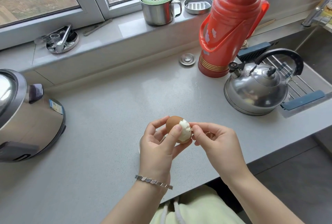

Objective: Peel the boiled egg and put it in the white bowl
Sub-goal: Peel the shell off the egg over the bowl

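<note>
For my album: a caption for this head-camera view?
Left hand holds a partly peeled brown egg; right hand picks at its shell.

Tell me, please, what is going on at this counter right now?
A person is peeling a boiled egg above the grey counter. The left hand grips the egg with the thumb across it, and the right hand picks at the shell edge with its fingertips. A strip of white is bare, but most of the brown shell is still on. The white bowl peeks out beneath the left hand, mostly hidden.
</note>
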A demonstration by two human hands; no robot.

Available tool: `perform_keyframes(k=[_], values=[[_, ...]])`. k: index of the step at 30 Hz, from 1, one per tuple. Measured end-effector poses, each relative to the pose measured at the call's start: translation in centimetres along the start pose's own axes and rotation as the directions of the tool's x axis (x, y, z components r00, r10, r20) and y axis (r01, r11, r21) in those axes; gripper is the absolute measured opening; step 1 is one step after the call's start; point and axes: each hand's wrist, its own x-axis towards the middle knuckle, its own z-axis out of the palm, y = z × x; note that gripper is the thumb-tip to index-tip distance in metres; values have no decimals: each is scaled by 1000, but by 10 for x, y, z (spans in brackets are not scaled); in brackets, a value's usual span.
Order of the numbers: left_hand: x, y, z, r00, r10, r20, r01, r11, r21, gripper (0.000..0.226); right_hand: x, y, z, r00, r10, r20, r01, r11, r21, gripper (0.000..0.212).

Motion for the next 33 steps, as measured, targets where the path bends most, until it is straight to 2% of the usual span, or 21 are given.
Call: perform_keyframes(k=[4,7,13,19,24,27,29,33], values=[[1,1,1,1000,4,-6,-4,1000,15,25,1,2,-1,994,106,22,-108,989,98,14],[0,0,1,1000,19,-17,-19,999,34,23,1,2,0,993,113,29,-116,988,106,10],[0,1,3,999,31,-17,-30,999,43,22,0,0,2,999,50,7,-51,995,80,8],[-1,0,2,999,32,-23,-31,999,43,22,0,7,5,992,-122,-34,117,987,-114,20],[-1,-1,1,1000,9,-25,-9,1000,16,22,1,6,9,989,-124,-76,116,988,-103,22],[-1,-1,0,1000,-15,-7,15,1000,-2,24,3,6,9,996,-22,-91,22,1000,-10,21],[-1,0,0,999,-41,28,42,998,-40,29,6,6,7,994,78,-72,-69,990,120,22],[-1,5,-1,991,-100,94,111,986,-124,32,10,2,3,978,211,8,-197,899,392,28]])
